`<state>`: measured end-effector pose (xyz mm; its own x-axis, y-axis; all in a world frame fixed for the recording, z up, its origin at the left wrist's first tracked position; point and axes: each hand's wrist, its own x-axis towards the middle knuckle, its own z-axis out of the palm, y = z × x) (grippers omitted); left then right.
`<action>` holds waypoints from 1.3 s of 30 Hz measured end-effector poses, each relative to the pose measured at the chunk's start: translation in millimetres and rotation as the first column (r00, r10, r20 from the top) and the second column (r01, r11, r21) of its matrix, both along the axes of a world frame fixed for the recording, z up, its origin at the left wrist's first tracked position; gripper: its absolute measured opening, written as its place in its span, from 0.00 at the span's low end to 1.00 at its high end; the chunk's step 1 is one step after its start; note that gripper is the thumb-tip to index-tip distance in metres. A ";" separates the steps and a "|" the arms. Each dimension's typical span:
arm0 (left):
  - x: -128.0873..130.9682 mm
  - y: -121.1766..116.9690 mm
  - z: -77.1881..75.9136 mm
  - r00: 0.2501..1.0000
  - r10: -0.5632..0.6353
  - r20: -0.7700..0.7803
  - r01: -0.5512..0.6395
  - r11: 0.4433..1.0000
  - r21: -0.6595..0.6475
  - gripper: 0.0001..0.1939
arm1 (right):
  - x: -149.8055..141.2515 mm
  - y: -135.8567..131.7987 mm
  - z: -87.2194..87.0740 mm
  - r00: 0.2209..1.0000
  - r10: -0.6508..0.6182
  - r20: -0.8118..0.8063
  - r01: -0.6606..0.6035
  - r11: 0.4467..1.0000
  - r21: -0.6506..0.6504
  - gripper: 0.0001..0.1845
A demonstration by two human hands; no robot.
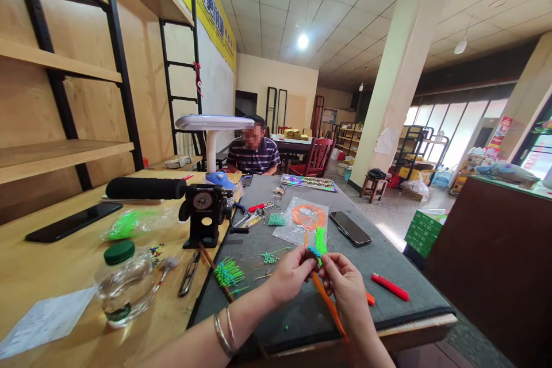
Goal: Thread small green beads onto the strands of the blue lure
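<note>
My left hand (292,276), with two silver bangles on the wrist, is closed in a pinch above the grey mat. Between its fingertips shows a small blue beaded-looking piece (314,251). Bright green strands (320,238) stick up behind that piece. My right hand (342,279) is also closed, thumb and forefinger pressed together at the blue piece's right end. Below the hands an orange strip (330,302) runs down over the mat's front edge. My fingers hide part of what they hold.
A clear bag with an orange coil (284,230) and a phone (350,228) lie beyond my hands. Red pens (390,287) are at right. To the left stand a black hand-cranked device (206,215) and a green-lidded bottle (125,287). A person (254,149) sits across the table.
</note>
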<state>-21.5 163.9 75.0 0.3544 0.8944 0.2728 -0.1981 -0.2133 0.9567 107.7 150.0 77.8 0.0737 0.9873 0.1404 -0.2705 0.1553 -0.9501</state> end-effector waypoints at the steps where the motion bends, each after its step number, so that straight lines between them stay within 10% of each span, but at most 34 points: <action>1: 0.0 -0.1 -0.4 1.000 0.012 -0.018 -0.011 1.000 0.025 0.15 | 0.2 0.6 0.2 1.000 0.000 0.000 0.000 1.000 0.001 0.23; 15: 1.9 -2.4 1.9 0.996 0.014 0.090 0.010 0.965 -0.261 0.12 | -1.0 3.6 -11.1 0.998 0.048 0.030 -0.049 0.999 0.018 0.23; 39: 0.1 0.7 -2.0 0.994 0.032 0.109 0.001 0.957 -0.290 0.15 | -5.9 -8.5 -25.4 0.997 0.055 0.050 -0.060 0.993 0.103 0.31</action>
